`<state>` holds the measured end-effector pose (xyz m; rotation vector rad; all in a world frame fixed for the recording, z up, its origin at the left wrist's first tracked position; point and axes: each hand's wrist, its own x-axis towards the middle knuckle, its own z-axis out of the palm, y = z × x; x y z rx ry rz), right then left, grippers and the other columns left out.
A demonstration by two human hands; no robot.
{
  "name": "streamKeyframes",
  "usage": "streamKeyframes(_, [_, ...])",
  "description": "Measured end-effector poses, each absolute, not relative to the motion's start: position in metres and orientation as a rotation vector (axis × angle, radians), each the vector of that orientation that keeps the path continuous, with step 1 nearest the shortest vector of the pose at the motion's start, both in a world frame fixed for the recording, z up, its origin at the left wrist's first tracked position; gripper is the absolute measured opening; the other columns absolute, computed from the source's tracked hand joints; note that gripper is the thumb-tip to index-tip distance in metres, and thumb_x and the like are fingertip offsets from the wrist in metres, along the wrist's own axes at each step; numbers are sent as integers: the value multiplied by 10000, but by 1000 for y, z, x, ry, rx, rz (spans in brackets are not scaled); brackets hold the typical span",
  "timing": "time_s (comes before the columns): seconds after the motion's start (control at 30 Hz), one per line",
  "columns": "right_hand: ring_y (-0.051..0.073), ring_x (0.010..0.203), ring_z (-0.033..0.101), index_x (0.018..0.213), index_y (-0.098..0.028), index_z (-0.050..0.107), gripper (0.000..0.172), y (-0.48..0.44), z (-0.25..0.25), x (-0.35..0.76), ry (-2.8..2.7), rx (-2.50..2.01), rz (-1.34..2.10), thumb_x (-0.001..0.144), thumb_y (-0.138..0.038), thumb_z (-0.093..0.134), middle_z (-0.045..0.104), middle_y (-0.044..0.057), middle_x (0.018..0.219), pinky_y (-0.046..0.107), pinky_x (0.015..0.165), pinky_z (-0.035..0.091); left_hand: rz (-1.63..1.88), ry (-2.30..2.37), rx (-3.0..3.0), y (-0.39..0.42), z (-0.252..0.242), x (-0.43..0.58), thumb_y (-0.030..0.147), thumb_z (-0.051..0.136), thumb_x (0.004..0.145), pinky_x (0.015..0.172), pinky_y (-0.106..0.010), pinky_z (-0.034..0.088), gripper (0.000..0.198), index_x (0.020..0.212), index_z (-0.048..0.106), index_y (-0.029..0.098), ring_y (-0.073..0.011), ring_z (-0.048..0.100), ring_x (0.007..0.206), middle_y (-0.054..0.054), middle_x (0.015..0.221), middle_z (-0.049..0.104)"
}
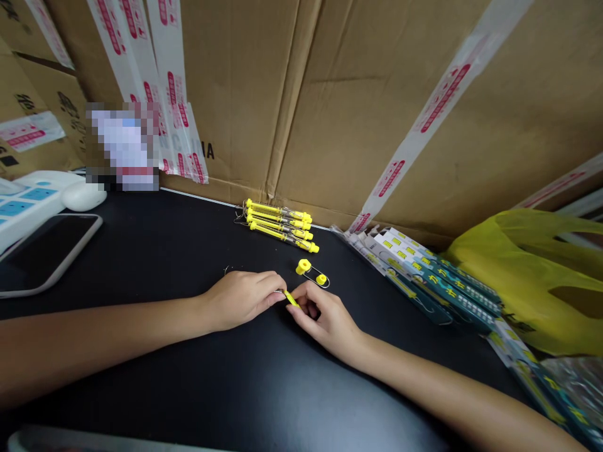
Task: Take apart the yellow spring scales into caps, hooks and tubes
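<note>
Between the fingertips of my right hand point(325, 317) is a small, slim yellow plastic piece point(291, 298). My left hand point(245, 298) is closed in a pinch on a thin silvery piece point(279, 290) that meets the yellow piece's upper end; most of it is hidden by the fingers. Just beyond my right hand lie a yellow flanged cap point(303, 267), a smaller yellow cap point(321, 279) and a bent metal wire loop point(311, 274). Farther back, several yellow-and-clear tube-shaped tools point(282, 226) lie side by side, thin wires at their left ends.
Cardboard boxes point(245, 81) wall off the back of the black table point(264, 389). Printed packages point(424, 276) and a yellow plastic bag point(509, 251) take up the right. On the left are a phone point(47, 251) and a white power strip point(32, 201).
</note>
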<state>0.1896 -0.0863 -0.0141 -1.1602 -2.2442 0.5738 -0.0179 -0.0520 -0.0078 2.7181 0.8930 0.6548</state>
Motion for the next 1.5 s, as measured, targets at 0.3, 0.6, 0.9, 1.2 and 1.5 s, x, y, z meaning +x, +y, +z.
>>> streamKeyframes(0.3, [89,556,422,817,-187,484,68,-87,-16,190,-2285,-1084,514,878,-211,466,473,-30,644,202,528,353,653,892,2722,-52,-7,-18,338,315,977,579,-200,373,259,932,535,209,-96,603,692,43,844,612])
streamKeyframes(0.6, [78,522,388,787,-188,458,99,-86,-16,192,-2300,-1043,562,884,-201,451,434,-47,615,198,510,328,638,863,2741,-51,-10,-17,350,341,972,600,-199,373,249,931,541,209,-93,598,707,43,862,619])
streamKeyframes(0.9, [99,615,472,847,-181,487,150,-88,-6,192,-2307,-1027,696,939,-232,380,516,-10,704,221,600,380,593,769,2704,-49,-7,-17,311,366,965,644,-193,394,207,959,543,204,-98,607,758,30,897,624])
streamKeyframes(1.2, [99,621,457,820,-184,494,251,-86,-3,193,-2234,-1021,895,967,-309,333,488,-14,685,218,583,376,635,637,2685,-47,-9,-19,284,391,957,643,-190,397,167,971,536,203,-93,606,739,30,871,621])
streamKeyframes(1.5, [90,585,427,866,-190,476,205,-86,-5,194,-2237,-1048,919,957,-327,354,459,-33,667,215,570,359,631,689,2737,-49,-9,-18,279,355,963,633,-198,390,179,971,514,198,-101,608,741,26,885,622])
